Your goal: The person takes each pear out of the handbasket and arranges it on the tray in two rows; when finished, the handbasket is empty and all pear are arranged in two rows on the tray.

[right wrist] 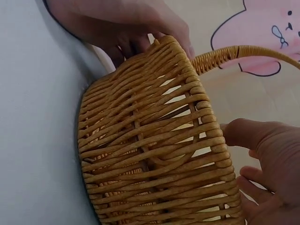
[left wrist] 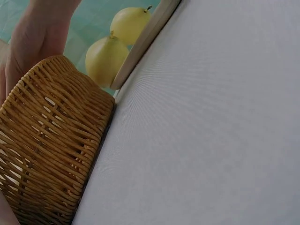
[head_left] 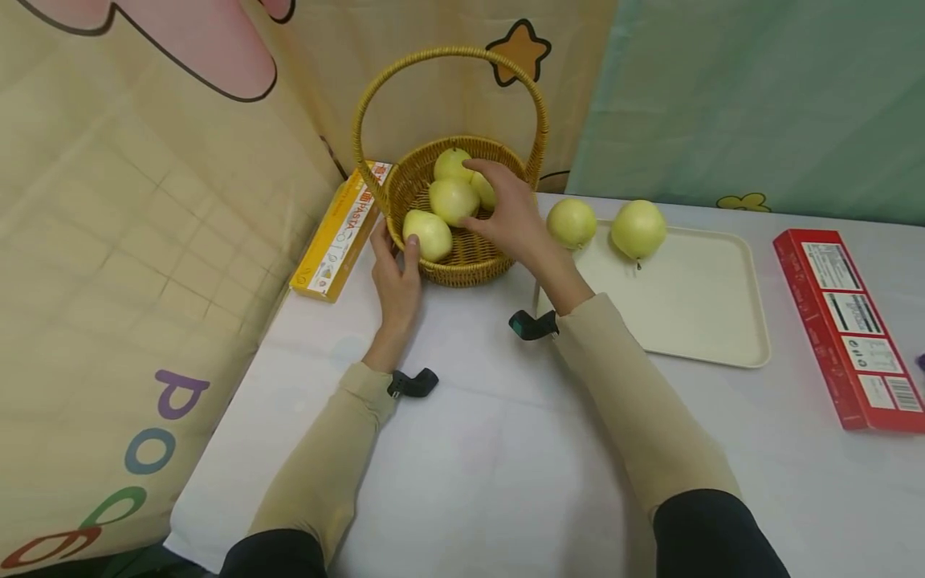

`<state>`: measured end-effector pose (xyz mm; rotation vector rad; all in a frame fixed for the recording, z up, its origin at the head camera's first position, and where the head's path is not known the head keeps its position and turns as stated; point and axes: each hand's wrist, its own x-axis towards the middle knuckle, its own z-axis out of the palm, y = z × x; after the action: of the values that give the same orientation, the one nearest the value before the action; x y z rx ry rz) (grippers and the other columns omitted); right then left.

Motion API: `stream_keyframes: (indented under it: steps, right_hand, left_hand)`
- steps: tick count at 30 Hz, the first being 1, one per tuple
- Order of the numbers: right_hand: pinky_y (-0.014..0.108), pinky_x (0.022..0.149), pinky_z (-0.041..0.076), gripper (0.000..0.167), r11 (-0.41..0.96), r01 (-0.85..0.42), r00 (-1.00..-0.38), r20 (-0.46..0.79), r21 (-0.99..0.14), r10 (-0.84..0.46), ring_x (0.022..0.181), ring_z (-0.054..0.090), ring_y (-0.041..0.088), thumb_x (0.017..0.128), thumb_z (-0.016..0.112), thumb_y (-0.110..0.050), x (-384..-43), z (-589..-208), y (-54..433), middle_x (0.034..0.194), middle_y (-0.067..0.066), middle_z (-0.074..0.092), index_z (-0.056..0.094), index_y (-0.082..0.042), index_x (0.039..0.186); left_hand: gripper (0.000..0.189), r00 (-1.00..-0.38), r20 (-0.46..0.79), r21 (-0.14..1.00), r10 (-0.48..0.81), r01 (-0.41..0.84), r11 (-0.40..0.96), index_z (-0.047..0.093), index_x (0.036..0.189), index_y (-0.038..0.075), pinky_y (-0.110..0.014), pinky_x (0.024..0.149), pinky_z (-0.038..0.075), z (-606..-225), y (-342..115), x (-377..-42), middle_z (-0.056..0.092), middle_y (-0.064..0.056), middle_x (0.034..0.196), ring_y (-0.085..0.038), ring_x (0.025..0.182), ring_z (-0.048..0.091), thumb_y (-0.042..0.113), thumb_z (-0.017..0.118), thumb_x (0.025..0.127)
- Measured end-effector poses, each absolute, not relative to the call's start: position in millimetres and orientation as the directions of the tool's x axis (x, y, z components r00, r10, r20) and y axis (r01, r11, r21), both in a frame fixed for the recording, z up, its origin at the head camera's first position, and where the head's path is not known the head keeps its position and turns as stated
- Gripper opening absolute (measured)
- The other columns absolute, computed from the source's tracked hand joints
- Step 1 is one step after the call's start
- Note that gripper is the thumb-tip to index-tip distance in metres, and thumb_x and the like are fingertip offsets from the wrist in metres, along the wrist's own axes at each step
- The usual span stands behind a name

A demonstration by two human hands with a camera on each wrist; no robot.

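A wicker basket with a tall arched handle holds several yellow-green pears. My left hand grips the basket's near-left rim, its thumb over the edge close to one pear and its fingers outside the wall. Reaching over the right side of the rim, my right hand has thumb and fingers around a pear inside the basket; the palm covers part of it. In the right wrist view the woven wall hides the right fingertips and that pear.
Right of the basket lies a cream tray bearing a pear, with another pear at its left corner. A yellow pasta box sits left of the basket by the curtain. A red box lies at the far right.
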<state>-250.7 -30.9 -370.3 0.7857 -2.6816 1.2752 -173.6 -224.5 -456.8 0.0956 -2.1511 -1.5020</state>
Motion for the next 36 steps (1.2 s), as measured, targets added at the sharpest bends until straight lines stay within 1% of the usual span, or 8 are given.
stream_keyframes:
  steps: [4, 7, 13, 16, 19, 27, 31, 36]
  right_hand:
    - [0.038, 0.129, 0.026, 0.08, 0.51, -0.499, -0.844, 0.259, -0.701, -0.469, 0.155, 0.037, 0.025, 0.091, 0.084, -0.013, -261.7, -373.1, -42.0, 0.164, 0.009, 0.045, 0.043, -0.011, 0.16]
    - [0.037, 0.131, 0.022, 0.083, 0.51, -0.511, -0.829, 0.239, -0.692, -0.506, 0.157, 0.032, 0.025, 0.09, 0.083, -0.009, -267.3, -376.4, -51.3, 0.167, 0.009, 0.04, 0.04, -0.012, 0.161]
    - [0.04, 0.131, 0.024, 0.077, 0.58, -0.541, -0.807, 0.181, -0.609, -0.562, 0.159, 0.029, 0.028, 0.092, 0.077, 0.0, -275.1, -380.3, -66.1, 0.169, 0.014, 0.034, 0.043, -0.01, 0.16]
    - [0.039, 0.131, 0.025, 0.074, 0.613, -0.564, -0.797, 0.171, -0.553, -0.579, 0.158, 0.03, 0.03, 0.092, 0.075, 0.001, -277.3, -380.9, -70.7, 0.168, 0.016, 0.036, 0.043, -0.008, 0.159]
    - [0.04, 0.13, 0.026, 0.074, 0.635, -0.576, -0.791, 0.157, -0.514, -0.591, 0.157, 0.031, 0.031, 0.092, 0.076, 0.001, -278.7, -381.5, -73.9, 0.167, 0.016, 0.037, 0.044, -0.007, 0.158]
    - [0.04, 0.128, 0.03, 0.072, 0.67, -0.603, -0.785, 0.173, -0.433, -0.595, 0.149, 0.041, 0.032, 0.089, 0.079, -0.001, -280.8, -383.4, -77.4, 0.156, 0.014, 0.051, 0.048, -0.005, 0.154]
    - [0.041, 0.127, 0.031, 0.074, 0.669, -0.607, -0.784, 0.186, -0.429, -0.592, 0.145, 0.044, 0.034, 0.086, 0.084, -0.005, -282.3, -382.9, -77.8, 0.153, 0.015, 0.053, 0.05, -0.003, 0.152]
    - [0.043, 0.121, 0.037, 0.08, 0.663, -0.592, -0.796, 0.205, -0.46, -0.569, 0.139, 0.047, 0.035, 0.08, 0.088, -0.009, -283.2, -380.7, -74.8, 0.151, 0.014, 0.057, 0.051, -0.002, 0.15]
  left_hand:
    - [0.062, -0.867, 0.366, 0.894, -0.338, 0.226, 0.388, 0.035, 0.159, 0.008, -0.04, 0.121, 0.041, -457.5, -224.7, -173.6, 0.052, -0.011, 0.16, -0.023, 0.143, 0.053, 0.04, 0.05, 0.108]
    - [0.063, -0.87, 0.356, 0.896, -0.342, 0.212, 0.391, 0.034, 0.159, 0.008, -0.037, 0.121, 0.041, -458.6, -226.3, -172.8, 0.05, -0.01, 0.161, -0.022, 0.144, 0.052, 0.042, 0.05, 0.108]
    - [0.063, -0.863, 0.366, 0.89, -0.347, 0.215, 0.403, 0.035, 0.16, 0.008, -0.037, 0.12, 0.041, -459.7, -230.0, -172.8, 0.05, -0.01, 0.16, -0.02, 0.144, 0.051, 0.041, 0.052, 0.108]
    - [0.063, -0.858, 0.373, 0.887, -0.352, 0.219, 0.406, 0.036, 0.159, 0.008, -0.037, 0.12, 0.041, -460.1, -230.6, -172.5, 0.051, -0.01, 0.159, -0.02, 0.143, 0.052, 0.04, 0.052, 0.108]
    - [0.062, -0.86, 0.367, 0.89, -0.356, 0.213, 0.403, 0.036, 0.159, 0.009, -0.035, 0.12, 0.04, -459.8, -230.9, -171.8, 0.051, -0.009, 0.16, -0.018, 0.143, 0.052, 0.041, 0.052, 0.108]
    - [0.061, -0.863, 0.361, 0.896, -0.353, 0.216, 0.388, 0.037, 0.158, 0.009, -0.037, 0.12, 0.041, -460.1, -231.3, -172.1, 0.052, -0.01, 0.159, -0.02, 0.142, 0.053, 0.04, 0.052, 0.107]
    - [0.061, -0.863, 0.358, 0.897, -0.356, 0.212, 0.387, 0.036, 0.158, 0.01, -0.037, 0.12, 0.041, -461.0, -231.5, -172.4, 0.052, -0.009, 0.159, -0.02, 0.142, 0.053, 0.04, 0.052, 0.108]
    - [0.061, -0.867, 0.353, 0.897, -0.352, 0.207, 0.391, 0.036, 0.158, 0.011, -0.036, 0.12, 0.041, -460.7, -231.3, -171.4, 0.051, -0.008, 0.16, -0.02, 0.143, 0.053, 0.04, 0.052, 0.108]
